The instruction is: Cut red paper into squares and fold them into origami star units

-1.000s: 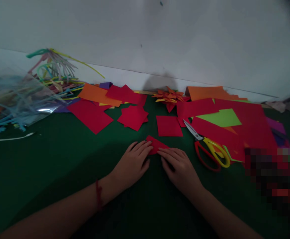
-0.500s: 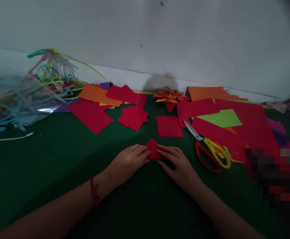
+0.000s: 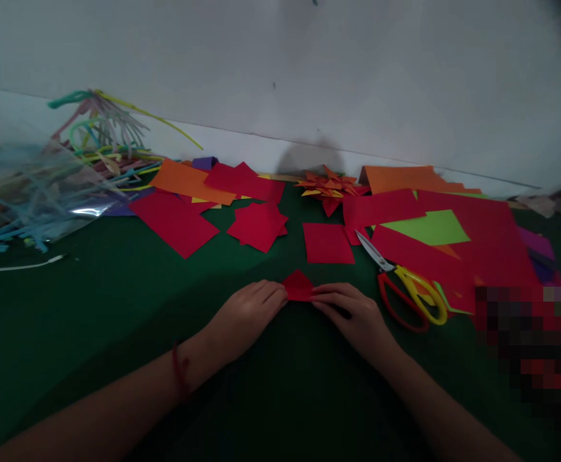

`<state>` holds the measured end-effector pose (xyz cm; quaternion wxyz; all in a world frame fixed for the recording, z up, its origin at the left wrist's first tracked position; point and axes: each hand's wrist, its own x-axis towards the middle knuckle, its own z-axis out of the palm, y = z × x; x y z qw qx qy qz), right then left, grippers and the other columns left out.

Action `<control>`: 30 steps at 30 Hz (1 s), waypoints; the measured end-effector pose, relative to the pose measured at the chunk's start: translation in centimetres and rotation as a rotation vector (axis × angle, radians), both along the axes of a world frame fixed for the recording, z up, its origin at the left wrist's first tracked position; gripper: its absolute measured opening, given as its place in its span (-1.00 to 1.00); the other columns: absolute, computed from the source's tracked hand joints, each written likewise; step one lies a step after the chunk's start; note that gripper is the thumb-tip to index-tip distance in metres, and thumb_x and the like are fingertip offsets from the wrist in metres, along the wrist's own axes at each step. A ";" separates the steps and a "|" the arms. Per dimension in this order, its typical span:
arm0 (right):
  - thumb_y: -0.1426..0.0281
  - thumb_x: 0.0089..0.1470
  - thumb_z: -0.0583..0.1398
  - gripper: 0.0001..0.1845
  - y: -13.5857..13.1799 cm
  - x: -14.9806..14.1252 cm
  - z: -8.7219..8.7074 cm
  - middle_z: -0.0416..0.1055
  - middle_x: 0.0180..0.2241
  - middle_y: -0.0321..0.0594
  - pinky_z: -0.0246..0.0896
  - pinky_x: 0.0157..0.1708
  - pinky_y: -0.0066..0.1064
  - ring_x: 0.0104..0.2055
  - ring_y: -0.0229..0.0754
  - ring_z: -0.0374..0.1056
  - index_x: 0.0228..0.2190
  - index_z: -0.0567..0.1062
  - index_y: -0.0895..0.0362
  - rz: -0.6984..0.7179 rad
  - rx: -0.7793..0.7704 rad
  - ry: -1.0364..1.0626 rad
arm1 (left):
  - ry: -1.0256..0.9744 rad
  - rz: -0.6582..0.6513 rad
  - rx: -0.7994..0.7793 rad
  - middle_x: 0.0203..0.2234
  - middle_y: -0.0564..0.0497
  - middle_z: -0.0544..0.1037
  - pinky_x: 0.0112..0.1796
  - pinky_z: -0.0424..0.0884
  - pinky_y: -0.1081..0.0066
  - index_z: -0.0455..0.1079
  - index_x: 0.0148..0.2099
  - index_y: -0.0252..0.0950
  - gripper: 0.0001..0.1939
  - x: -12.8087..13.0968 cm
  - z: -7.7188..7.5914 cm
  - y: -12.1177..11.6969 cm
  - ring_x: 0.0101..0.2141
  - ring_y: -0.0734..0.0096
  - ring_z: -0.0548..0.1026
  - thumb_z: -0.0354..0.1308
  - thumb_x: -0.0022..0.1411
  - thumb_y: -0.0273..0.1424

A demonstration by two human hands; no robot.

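Note:
Between my two hands is a small folded piece of red paper, its peak pointing away from me. My left hand pinches its left corner, the fingers closed together. At the right corner, my right hand grips the paper between thumb and fingers. The fingertips cover both corners. Just beyond lies a flat red paper square. To the right of my right hand rest scissors with one red and one yellow handle, blades partly apart and pointing away.
Red paper squares and an orange sheet lie at the back left. A folded orange paper flower stands near the wall. Larger red sheets spread rightward. Pipe cleaners and a clear bag fill the far left.
The red paper's lower edge now sits higher, leaving a flatter triangle. Both hands have shifted slightly, and my right fingers have closed from spread on the paper to pinching its corner.

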<state>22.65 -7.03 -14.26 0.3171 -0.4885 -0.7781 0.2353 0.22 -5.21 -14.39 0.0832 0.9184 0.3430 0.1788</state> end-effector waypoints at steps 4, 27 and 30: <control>0.39 0.07 0.14 -0.86 0.1 -0.1 0.1 0.45 -0.24 -0.23 0.32 -0.15 -0.22 -0.16 -0.15 0.37 -0.32 0.50 0.02 -0.030 0.008 0.017 | -0.048 0.023 0.002 -0.29 -0.04 0.46 -0.16 0.37 0.27 0.31 -0.19 -0.32 -0.82 0.3 -0.2 -0.2 -0.22 0.35 0.43 -0.13 0.29 -0.51; 0.39 0.08 0.11 -0.94 0.5 -2.0 -0.8 0.31 -0.32 -0.17 0.28 -0.31 -0.29 -0.30 -0.15 0.32 -0.40 0.37 0.10 -0.269 0.019 -0.022 | -0.184 0.211 -0.217 -0.21 -0.03 0.37 -0.13 0.36 0.25 0.24 -0.04 -0.28 -0.75 1.4 -0.3 0.2 -0.18 0.34 0.36 -0.07 0.24 -0.55; 0.41 0.07 0.12 -0.96 0.5 -2.1 -0.8 0.31 -0.32 -0.17 0.27 -0.30 -0.29 -0.30 -0.15 0.32 -0.40 0.37 0.11 -0.282 0.008 -0.056 | -0.181 0.238 -0.212 -0.21 -0.03 0.36 -0.13 0.35 0.26 0.23 -0.04 -0.29 -0.75 1.5 -0.4 0.1 -0.18 0.35 0.35 -0.06 0.24 -0.56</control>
